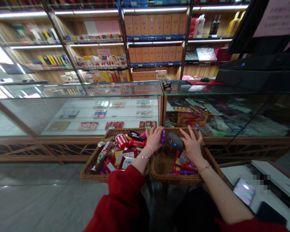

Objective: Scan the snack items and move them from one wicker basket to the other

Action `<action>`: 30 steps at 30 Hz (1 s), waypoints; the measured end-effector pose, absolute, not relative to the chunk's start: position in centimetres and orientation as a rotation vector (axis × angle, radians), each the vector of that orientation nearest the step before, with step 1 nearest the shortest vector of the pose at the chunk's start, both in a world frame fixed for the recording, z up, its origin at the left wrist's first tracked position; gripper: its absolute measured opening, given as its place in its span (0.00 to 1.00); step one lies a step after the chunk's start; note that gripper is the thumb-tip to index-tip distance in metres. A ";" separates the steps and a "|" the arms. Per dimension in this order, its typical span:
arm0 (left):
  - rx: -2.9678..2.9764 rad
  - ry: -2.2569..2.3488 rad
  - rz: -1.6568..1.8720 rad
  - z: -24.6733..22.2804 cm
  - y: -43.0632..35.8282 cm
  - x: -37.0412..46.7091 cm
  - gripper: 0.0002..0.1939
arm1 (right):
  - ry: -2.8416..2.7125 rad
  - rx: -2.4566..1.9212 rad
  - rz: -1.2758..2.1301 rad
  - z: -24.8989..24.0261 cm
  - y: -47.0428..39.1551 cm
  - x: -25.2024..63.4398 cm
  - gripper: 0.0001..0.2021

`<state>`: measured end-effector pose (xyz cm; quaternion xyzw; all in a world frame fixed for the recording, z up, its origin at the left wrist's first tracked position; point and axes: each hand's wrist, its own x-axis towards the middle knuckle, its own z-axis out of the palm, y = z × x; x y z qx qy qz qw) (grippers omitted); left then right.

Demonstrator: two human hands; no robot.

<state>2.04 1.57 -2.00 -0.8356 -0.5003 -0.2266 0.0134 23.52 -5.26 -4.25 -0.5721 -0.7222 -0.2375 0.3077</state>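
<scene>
Currently I make out a slim, purple packet [162, 136], straight-sided and nearly upright, pinched in the narrow grip of the left hand [154, 139] near the right basket's far left corner. Just beside it, a rounded, dark grey device [175, 142] shows a small blue light. The right hand [192, 146] meets that device with fingers splayed; whether its grip holds it, I cannot tell. Red and purple packages [186, 167] lie toward the near edge of the right basket [164, 162], while the left basket [94, 177] is heaped with wrapped goods and a red-and-white striped tub [122, 141].
</scene>
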 end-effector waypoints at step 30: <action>-2.462 -1.783 -0.711 2.5 -0.2 -5.5 0.53 | -1.989 -1.478 -0.607 -0.5 -5.1 20.3 0.21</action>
